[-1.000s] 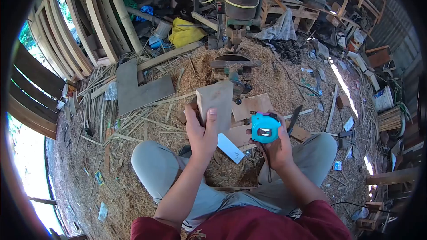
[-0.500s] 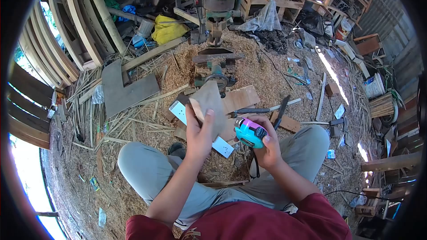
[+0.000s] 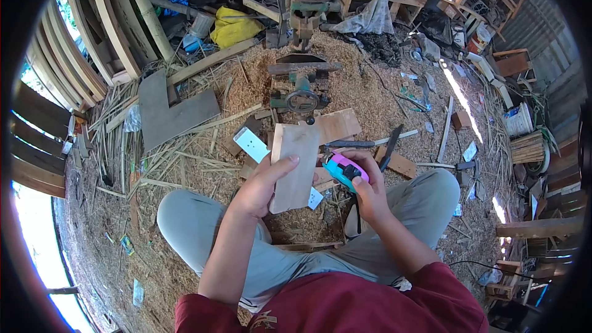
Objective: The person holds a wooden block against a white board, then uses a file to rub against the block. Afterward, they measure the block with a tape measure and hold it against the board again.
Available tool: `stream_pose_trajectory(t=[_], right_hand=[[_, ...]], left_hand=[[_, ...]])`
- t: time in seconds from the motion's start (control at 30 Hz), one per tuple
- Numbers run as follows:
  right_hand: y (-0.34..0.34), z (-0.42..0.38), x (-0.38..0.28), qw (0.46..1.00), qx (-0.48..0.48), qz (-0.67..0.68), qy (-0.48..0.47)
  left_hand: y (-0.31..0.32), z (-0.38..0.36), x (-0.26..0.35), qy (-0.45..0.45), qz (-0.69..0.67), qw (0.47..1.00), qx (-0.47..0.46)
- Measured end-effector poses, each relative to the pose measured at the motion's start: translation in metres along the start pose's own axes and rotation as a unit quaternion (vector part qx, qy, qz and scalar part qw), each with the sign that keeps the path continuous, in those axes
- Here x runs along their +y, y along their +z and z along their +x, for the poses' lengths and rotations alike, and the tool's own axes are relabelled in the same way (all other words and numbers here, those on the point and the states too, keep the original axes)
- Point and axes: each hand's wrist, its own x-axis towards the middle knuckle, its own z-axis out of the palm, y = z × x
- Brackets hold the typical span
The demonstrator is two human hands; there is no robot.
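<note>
We grip the wooden board point(image 3: 295, 166) in our left hand point(image 3: 262, 188) and the tape measure point(image 3: 343, 170) in our right hand point(image 3: 369, 194), its blade not yet drawn across the board; measuring remains.

Maroon tee point(image 3: 345, 305) w/ short sleeves, grey trousers point(image 3: 197, 228), poss. chest logo

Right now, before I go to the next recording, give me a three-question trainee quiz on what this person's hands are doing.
1. True or false: the left hand holds a wooden board.
2. What does the right hand hold? A) hammer B) tape measure C) saw
3. Fill in: the ground around the green machine is covered in ____.

Key: 1 true. 2 B; it is teal and pink, and sits beside the board's right edge. 3 sawdust, with wood shavings.
</note>
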Motion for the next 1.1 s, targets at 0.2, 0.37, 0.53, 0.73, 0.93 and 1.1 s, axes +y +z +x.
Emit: stream_pose_trajectory(t=[0.2,0.37,0.53,0.73,0.93,1.1], right_hand=[[0.004,0.0,0.002,0.999,-0.044,0.002,0.031],[0.009,-0.001,0.003,0.992,-0.1,-0.028,0.073],[0.012,-0.003,0.015,0.951,-0.211,0.023,0.224],[0.021,-0.021,0.046,0.868,-0.31,0.158,0.354],[0.037,-0.029,0.048,0.878,-0.248,0.095,0.398],[0.028,-0.026,0.06,0.863,-0.236,0.024,0.446]], left_hand=[[-0.007,0.0,-0.002,0.008,-0.033,0.999,-0.001],[-0.021,-0.006,0.01,-0.012,-0.178,0.983,0.049],[-0.046,-0.02,0.034,0.096,-0.245,0.96,0.1],[-0.06,-0.029,0.04,0.088,-0.27,0.956,0.068],[-0.055,-0.025,0.031,0.076,-0.256,0.96,0.085],[-0.045,-0.022,0.026,0.075,-0.235,0.967,0.065]])
